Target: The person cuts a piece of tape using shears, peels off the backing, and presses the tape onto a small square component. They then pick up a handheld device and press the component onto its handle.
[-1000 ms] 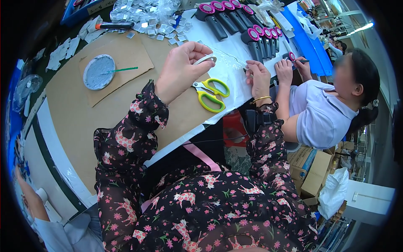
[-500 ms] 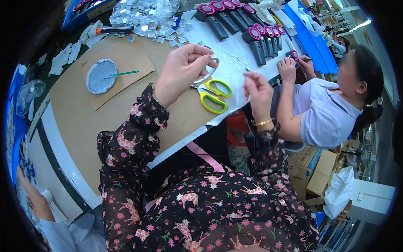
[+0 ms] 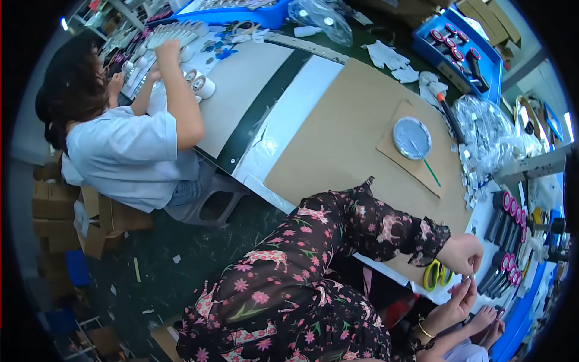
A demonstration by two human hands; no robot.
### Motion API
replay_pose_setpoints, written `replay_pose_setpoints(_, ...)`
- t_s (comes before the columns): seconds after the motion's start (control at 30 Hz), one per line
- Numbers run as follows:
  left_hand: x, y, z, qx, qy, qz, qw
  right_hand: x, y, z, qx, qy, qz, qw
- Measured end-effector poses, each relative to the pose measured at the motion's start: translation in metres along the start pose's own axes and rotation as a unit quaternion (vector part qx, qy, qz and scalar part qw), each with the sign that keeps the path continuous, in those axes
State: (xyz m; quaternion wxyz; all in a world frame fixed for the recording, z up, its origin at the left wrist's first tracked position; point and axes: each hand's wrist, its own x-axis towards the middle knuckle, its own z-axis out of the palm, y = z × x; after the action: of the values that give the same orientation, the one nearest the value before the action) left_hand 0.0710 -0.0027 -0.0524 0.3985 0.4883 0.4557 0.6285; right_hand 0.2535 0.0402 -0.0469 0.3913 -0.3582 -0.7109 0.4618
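Head view, turned far to the person's left, leaves both hands at the lower right edge. The left hand (image 3: 463,253) has its fingertips curled down and pinched together just above the raised fingertips of the right hand (image 3: 453,304), as if the two meet on something very small; whatever passes between them is too tiny and blurred to tell, so I cannot say whether either hand truly grips a thing. The right wrist wears a thin gold bangle (image 3: 425,329). Just beside the left hand, partly hidden under its wrist, lie scissors with yellow-green handles (image 3: 435,274) on the table edge, within easy reach. To the right of them, black handles with pink round heads (image 3: 505,224) lie side by side in rows, probably laid out so for picking one at a time. Farther up the brown cardboard sheet (image 3: 344,139) a smaller cardboard piece carries a round grey dish (image 3: 411,137) with a green stick (image 3: 430,171) leaning out of it. Near it spreads a heap of small shiny squares (image 3: 482,139). A blue tray (image 3: 493,55) at the far edge holds more pink-headed pieces. The flowered left sleeve (image 3: 338,235) crosses the middle and hides the near table edge. On the left a co-worker in a light blue shirt (image 3: 126,154) reaches over a white board with small rolls.
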Motion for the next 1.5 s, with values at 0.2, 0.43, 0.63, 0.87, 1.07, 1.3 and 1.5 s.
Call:
replay_pose_setpoints(0.2, 0.002, -0.002, 0.001, 0.034, 0.001, 0.036, 0.999, 0.001, -0.008, 0.001, 0.029, 0.001, -0.007, 1.000)
replay_pose_setpoints(0.43, 0.006, 0.004, 0.009, 0.056, -0.050, 0.055, 0.996, -0.006, -0.007, -0.015, -0.027, 0.024, 0.036, 0.999)
replay_pose_setpoints(0.63, -0.011, 0.025, -0.036, 0.066, -0.035, -0.054, 0.996, 0.009, -0.021, 0.028, 0.038, 0.008, 0.018, 0.999)
replay_pose_setpoints(0.87, 0.000, 0.026, -0.012, -0.055, -0.106, -0.107, 0.987, 0.001, -0.020, 0.005, 0.087, 0.028, 0.032, 0.995)
replay_pose_setpoints(1.07, -0.007, 0.027, -0.012, -0.038, -0.109, -0.114, 0.987, -0.003, -0.017, 0.004, 0.083, 0.004, 0.022, 0.996)
replay_pose_setpoints(1.3, -0.007, 0.028, -0.014, -0.038, -0.113, -0.118, 0.986, -0.001, -0.017, 0.007, 0.095, 0.001, 0.037, 0.995)
replay_pose_setpoints(1.5, -0.006, 0.036, -0.017, -0.036, -0.146, -0.116, 0.982, -0.001, -0.020, 0.005, 0.127, -0.007, 0.048, 0.991)
